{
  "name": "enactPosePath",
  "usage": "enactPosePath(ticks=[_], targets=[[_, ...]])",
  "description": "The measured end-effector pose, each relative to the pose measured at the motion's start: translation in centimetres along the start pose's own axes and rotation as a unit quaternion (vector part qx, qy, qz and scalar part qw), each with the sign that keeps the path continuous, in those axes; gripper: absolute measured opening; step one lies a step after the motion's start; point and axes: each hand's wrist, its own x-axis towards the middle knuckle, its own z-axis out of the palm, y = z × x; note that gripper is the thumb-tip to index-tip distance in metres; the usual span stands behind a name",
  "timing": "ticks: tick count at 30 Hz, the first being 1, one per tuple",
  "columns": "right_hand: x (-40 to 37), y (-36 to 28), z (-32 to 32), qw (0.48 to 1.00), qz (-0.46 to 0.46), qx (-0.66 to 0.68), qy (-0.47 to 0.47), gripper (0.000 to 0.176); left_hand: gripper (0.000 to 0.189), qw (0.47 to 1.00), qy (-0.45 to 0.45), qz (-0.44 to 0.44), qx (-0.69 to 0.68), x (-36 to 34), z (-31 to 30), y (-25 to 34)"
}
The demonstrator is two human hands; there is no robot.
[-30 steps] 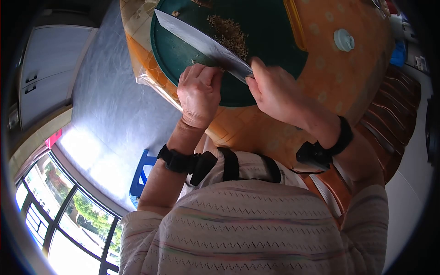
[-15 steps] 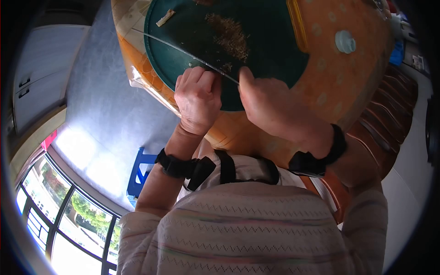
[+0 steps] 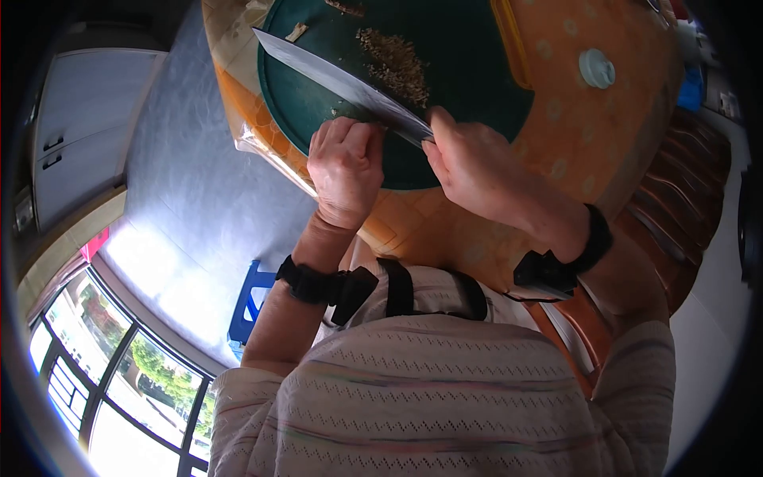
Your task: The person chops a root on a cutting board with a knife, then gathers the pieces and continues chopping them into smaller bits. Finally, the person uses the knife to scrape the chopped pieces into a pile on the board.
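Observation:
My right hand (image 3: pixel 493 171) is wrapped round the handle of a kitchen knife (image 3: pixel 338 83). Its broad blade slants up and left across a round green board (image 3: pixel 477 79), with the flat side showing. Left of the handle, my left hand (image 3: pixel 347 171) rests at the board's near edge, fingers curled under; whatever they pinch is hidden. The blade passes just beyond its knuckles. Finely chopped brown bits (image 3: pixel 395 63) lie in a heap behind the knife. A pale strip (image 3: pixel 296 32) and a brown piece (image 3: pixel 346 7) are farther back.
The board has a yellow handle (image 3: pixel 509 40) on its right. On the orange patterned tablecloth (image 3: pixel 556 151) stands a small translucent container (image 3: pixel 597 68). A brown slatted chair (image 3: pixel 664 230) is at the right, a blue stool (image 3: pixel 248 298) on the floor at the left.
The knife has tilted from nearly edge-on to showing its flat side. My right hand has shifted slightly right with it. My left hand stays curled in about the same place.

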Motion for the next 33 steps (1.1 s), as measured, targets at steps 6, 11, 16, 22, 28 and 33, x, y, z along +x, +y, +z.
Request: enactPosePath(ticks=[6, 11, 16, 22, 28, 33], targets=[[0.4, 0.0, -0.6, 0.999, -0.002, -0.003, -0.035, 0.011, 0.008, 1.0, 0.005, 0.001, -0.005, 0.0, 0.2, 0.0], [0.0, -0.1, 1.2, 1.0, 0.006, -0.008, 0.006, 0.011, 0.009, 1.0, -0.026, 0.0, -0.001, 0.2, -0.3, 0.3], [0.4, 0.3, 1.5, 0.999, 0.01, 0.022, 0.043, 0.01, 0.009, 0.999, -0.033, 0.019, 0.025, 0.4, -0.6, 0.1], [1.1, -0.4, 0.3, 1.0, 0.007, 0.0, -0.009, 0.012, 0.008, 0.998, -0.046, -0.033, -0.007, 0.2, -0.9, 0.1], [1.0, -0.8, 0.6, 1.0, 0.027, -0.005, -0.012, 0.013, 0.006, 0.999, -0.044, -0.03, -0.011, 0.2, -0.8, 0.2], [0.6, 0.4, 1.6, 0.998, 0.025, 0.038, 0.038, 0.013, 0.006, 0.999, -0.03, -0.002, 0.014, 0.2, -0.3, -0.4]])
